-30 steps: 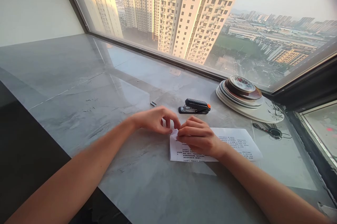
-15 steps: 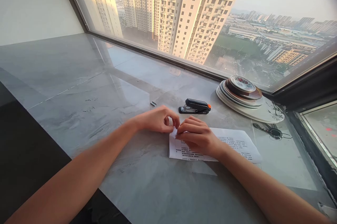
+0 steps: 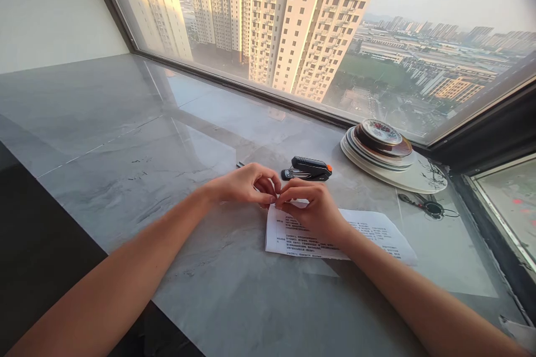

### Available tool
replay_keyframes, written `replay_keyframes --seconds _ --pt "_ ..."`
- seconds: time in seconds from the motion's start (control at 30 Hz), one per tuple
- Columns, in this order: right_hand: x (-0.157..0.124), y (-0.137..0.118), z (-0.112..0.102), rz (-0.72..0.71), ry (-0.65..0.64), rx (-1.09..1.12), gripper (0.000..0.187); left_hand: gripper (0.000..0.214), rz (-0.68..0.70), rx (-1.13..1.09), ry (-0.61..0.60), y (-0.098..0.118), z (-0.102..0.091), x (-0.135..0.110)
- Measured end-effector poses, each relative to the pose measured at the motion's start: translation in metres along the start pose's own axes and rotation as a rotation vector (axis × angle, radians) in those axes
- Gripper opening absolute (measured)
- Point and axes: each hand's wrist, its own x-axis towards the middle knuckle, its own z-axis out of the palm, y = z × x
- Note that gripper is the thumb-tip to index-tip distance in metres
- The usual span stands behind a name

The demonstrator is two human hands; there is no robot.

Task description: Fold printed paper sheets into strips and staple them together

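Note:
Printed sheets of paper (image 3: 301, 242), folded or stacked, lie on the grey counter with the near left part showing. At their top left corner, my left hand (image 3: 247, 185) is closed in a pinch, thumb and index finger meeting at the paper's edge. My right hand (image 3: 316, 212) grips the same corner between thumb and fingers and covers part of the text. The fingertips of both hands nearly touch, and anything small between them is hidden. Just beyond my hands rests a black stapler (image 3: 307, 169) with an orange end.
A short strip of staples (image 3: 240, 165) lies behind my left hand, partly covered. Stacked plates (image 3: 381, 150) stand by the window at the right, with a dark corded object (image 3: 433, 209) before them. Small loose bits (image 3: 138, 175) lie on the counter (image 3: 201, 301) at left.
The paper's corner is lower and flatter, and more of the print shows. My right fingers have bent more; my left thumb has straightened toward them. The whole view has shifted slightly.

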Motion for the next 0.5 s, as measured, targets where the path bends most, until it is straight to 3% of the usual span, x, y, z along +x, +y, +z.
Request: replay_keyframes --seconds 0.23,0.5 --pt "0.0012 -0.0009 0.0019 0.185 0.031 0.043 0.013 0.030 -0.022 -0.007 -0.034 -0.0003 -0.0018 -0.0019" --pt "0.0019 0.0025 0.0014 0.289 -0.011 0.131 0.008 0.021 -0.040 0.062 0.020 -0.0033 -0.0014 -0.0005"
